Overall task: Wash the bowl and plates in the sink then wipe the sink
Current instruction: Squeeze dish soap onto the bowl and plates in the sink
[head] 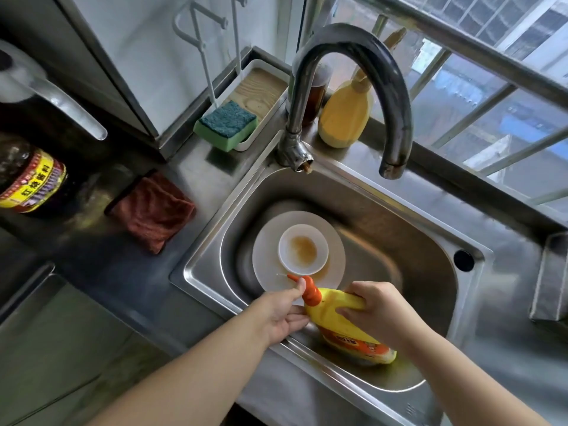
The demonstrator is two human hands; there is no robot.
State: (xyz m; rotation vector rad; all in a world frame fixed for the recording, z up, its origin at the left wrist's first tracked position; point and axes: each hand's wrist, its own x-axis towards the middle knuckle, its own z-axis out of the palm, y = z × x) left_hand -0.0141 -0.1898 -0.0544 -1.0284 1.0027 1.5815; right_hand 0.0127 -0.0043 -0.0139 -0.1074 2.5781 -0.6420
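The tap (pixel 353 87) arches over the back of the sink (pixel 384 229); its right half lies open, while plate (pixel 335 256) and bowl (pixel 302 252) fill the left.

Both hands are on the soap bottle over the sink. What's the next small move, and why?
Probably press the orange pump with the left hand while the right hand steadies the yellow bottle. The nozzle already points at the plate, the bowl on it shows brown residue, and no water runs from the faucet.

Brushed, shiny steel sink (pixel 399 210); glossy dark metal faucet (pixel 353 38); smooth white glazed plate (pixel 267 272) and bowl (pixel 302 250); glossy yellow plastic bottle (pixel 338 321); rough-topped sponge (pixel 229 119); nubby red-brown cloth (pixel 153 210).
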